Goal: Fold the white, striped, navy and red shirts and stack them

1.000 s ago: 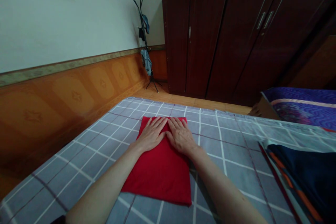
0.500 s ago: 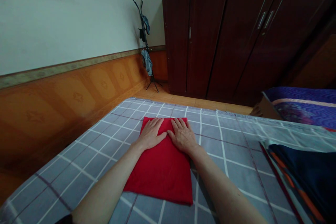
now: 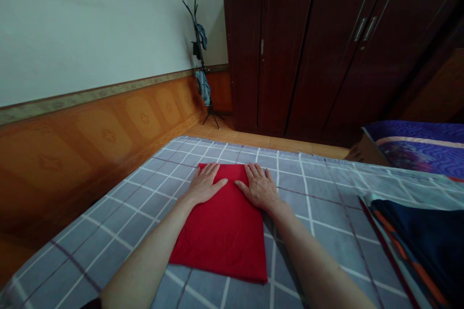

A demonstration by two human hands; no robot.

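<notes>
A red folded cloth (image 3: 224, 231), probably a garment though its kind does not show, lies flat on the checked grey bedsheet (image 3: 145, 212). My left hand (image 3: 206, 184) rests flat on its far left corner, fingers stretched out and thumb pointing inward. On the far right corner lies my right hand (image 3: 260, 186), also flat, with its fingers slightly spread. Between the two thumbs a strip of red fabric shows. Both palms press on the cloth without gripping it, and they hide its far corners in part.
At the right sits a stack of folded clothes (image 3: 416, 241), dark blue and orange. Beyond the bed stand a dark wooden wardrobe (image 3: 282, 48) and a coat rack (image 3: 203, 67) with items hanging. A purple patterned cover (image 3: 424, 147) is at the far right.
My hands have slid apart across the red cloth, the left one outward to the left and the right one to the right. The cloth stays in place.
</notes>
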